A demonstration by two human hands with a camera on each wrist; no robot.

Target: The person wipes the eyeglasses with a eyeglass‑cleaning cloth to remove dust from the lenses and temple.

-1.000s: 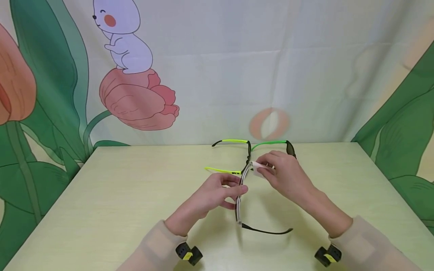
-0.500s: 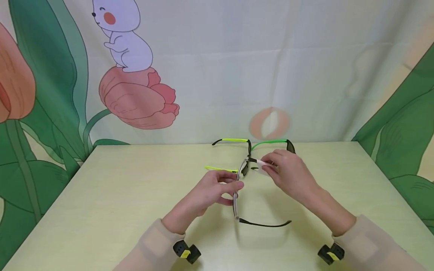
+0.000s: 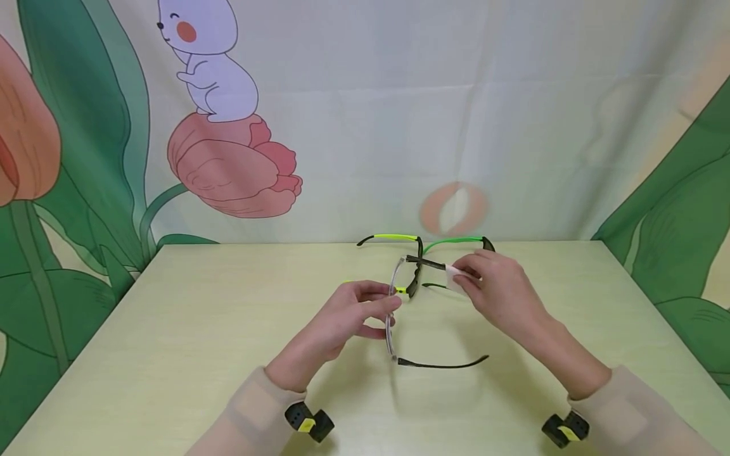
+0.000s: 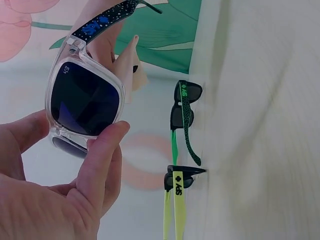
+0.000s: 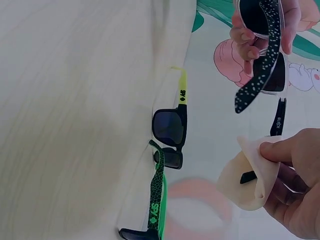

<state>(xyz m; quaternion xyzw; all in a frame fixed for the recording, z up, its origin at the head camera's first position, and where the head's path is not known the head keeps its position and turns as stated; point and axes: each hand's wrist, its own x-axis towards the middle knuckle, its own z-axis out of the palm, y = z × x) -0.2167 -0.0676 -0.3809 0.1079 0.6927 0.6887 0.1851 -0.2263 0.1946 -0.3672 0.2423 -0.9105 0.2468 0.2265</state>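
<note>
My left hand point(image 3: 336, 326) grips the front of a pair of sunglasses point(image 4: 85, 100) with a clear frame and dark lenses, held above the table. Their black temples, one speckled white in the wrist views, point to the right. With thumb and fingers, my right hand point(image 3: 504, 288) pinches a pale cloth point(image 5: 235, 175) folded around the far temple. In the right wrist view, the dark tip of that temple pokes out of the cloth. Part of the temple is hidden by the cloth and fingers.
Behind the hands on the pale table point(image 3: 188, 354) lie black sunglasses with yellow temples point(image 5: 168, 127) and another pair with green temples point(image 5: 156, 195). A printed curtain point(image 3: 353, 126) hangs along the table's back edge.
My right hand has slid the cloth rightward along the far temple, baring more of its black length. My left hand has shifted slightly left and away from me with the sunglasses.
</note>
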